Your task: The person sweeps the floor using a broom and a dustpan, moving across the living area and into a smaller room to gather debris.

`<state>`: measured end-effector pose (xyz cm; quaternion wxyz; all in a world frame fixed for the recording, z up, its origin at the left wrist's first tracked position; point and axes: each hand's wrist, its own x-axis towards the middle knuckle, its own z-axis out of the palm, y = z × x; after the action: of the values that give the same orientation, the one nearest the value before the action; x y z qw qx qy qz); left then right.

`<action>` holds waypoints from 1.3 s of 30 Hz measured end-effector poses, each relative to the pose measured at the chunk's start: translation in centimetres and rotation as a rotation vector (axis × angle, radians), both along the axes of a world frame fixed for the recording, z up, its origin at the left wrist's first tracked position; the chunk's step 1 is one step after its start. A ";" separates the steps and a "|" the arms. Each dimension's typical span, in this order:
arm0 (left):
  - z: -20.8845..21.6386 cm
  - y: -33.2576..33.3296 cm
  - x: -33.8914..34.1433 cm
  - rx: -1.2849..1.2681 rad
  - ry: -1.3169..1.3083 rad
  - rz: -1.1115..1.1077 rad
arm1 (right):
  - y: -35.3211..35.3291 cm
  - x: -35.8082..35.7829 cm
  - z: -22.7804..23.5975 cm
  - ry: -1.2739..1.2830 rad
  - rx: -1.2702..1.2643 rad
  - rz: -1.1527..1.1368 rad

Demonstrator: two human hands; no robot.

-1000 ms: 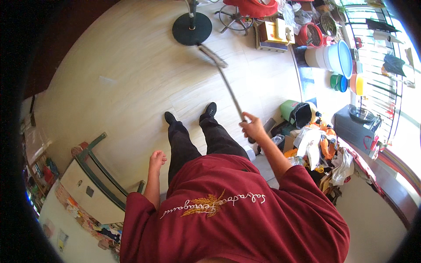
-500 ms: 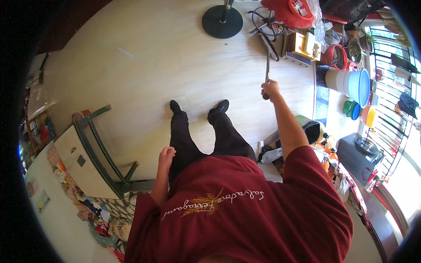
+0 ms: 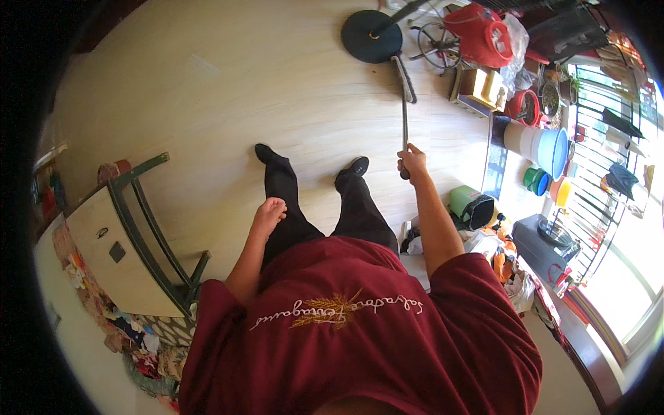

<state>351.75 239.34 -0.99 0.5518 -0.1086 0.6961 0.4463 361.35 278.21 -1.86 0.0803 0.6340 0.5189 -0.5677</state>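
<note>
My right hand (image 3: 412,161) grips the top of a long metal broom handle (image 3: 404,123). The broom's dark head (image 3: 404,69) rests on the pale wooden floor (image 3: 207,104), close to a round black stand base (image 3: 371,37). My left hand (image 3: 268,212) hangs beside my thigh with loose fingers and holds nothing. I stand in black trousers and black shoes and wear a dark red shirt.
A green-framed chair (image 3: 149,235) stands at my left by a cluttered edge. Along the right lie a red bucket (image 3: 484,34), a yellow box (image 3: 484,86), white and blue tubs (image 3: 543,145), a green bin (image 3: 470,206) and heaped clothes.
The broom has swung from a slant to nearly straight ahead, its head now next to the black stand base. My right arm has stretched forward and the view has shifted.
</note>
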 end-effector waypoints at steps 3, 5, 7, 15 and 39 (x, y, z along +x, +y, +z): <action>-1.1 -6.4 -3.1 -0.051 -0.017 0.063 | -3.1 -1.9 -0.7 -0.101 0.001 0.115; -3.2 -11.9 -4.5 -0.097 0.007 0.139 | -5.7 -2.8 -1.4 -0.159 -0.001 0.195; -3.6 -16.0 -5.6 -0.168 0.007 0.228 | -9.3 -5.0 -1.1 -0.122 -0.038 0.189; -5.8 -23.5 -4.3 -0.243 -0.159 0.465 | -24.9 -18.2 3.4 0.037 -0.174 0.357; -3.7 -22.4 -3.2 -0.179 -0.236 0.683 | -14.1 -38.7 0.1 0.048 -0.431 0.276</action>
<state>348.52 216.98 -4.65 0.4359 -0.4332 0.5875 0.5264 322.61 264.12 -1.72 0.2777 0.5120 0.4693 -0.6637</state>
